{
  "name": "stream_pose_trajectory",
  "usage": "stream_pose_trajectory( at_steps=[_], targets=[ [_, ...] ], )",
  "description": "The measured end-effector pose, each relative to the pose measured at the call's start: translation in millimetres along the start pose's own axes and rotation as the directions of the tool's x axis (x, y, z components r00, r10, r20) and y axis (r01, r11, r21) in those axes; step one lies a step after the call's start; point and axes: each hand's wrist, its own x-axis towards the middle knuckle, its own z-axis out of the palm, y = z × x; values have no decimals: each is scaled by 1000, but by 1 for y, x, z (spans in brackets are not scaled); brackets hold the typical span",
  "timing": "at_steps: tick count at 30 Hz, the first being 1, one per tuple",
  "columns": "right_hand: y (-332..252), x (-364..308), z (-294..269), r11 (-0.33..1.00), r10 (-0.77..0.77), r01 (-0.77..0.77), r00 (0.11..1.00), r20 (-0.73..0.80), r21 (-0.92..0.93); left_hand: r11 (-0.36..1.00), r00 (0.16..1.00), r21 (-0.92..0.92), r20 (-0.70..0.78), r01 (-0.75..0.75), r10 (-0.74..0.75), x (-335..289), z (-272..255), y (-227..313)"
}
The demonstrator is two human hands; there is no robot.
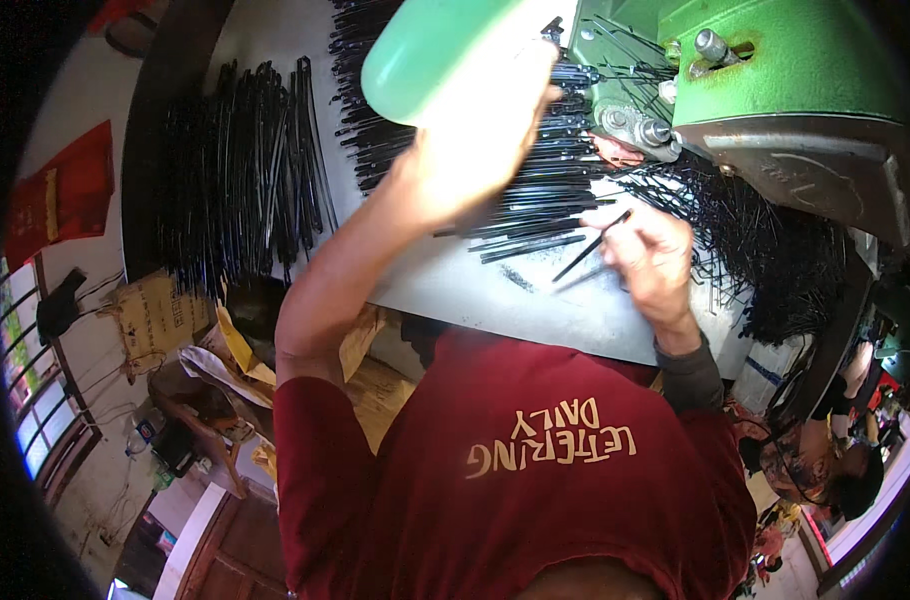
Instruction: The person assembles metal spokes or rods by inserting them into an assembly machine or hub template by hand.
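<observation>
My right hand (653, 262) is closed in a pinch on a thin black rod (590, 248), which slants down to the left over the grey metal tabletop (495, 300). My left hand (480, 135) reaches over a dense row of black rods (545, 190) beside the green machine (785, 60). Glare and motion wash out its fingers. A small dark piece (552, 30) shows by its fingertips, but I cannot tell whether it is held. Close to the right hand, metal fittings (635, 130) project from the machine.
Another bundle of black rods (255, 180) lies at the left of the tabletop. A tangled heap of black rods (765, 240) spreads under the machine at right. A pale green rounded object (405, 60) stands above the left forearm. Another person (825, 465) is at the far right.
</observation>
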Motion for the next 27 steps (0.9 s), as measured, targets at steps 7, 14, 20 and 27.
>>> stream_pose_trajectory(
  at_steps=[7, 14, 20, 27],
  targets=[
    [16, -34, 7, 945, 242, -236, 970, -3, 228, 990, 979, 44, 148, 137, -142, -20, 14, -14],
    [2, -49, -14, 689, -120, 314, 938, 324, -653, 984, 978, -8, 114, 176, -174, -21, 15, -19],
    [8, -44, 3, 721, -128, 168, 986, 108, -673, 957, 973, -175, 7, 230, -232, -13, 15, -18],
    [14, -15, 4, 974, 98, -154, 947, -305, -164, 989, 996, -133, -67, -70, 61, -2, 21, 10]
  ],
)
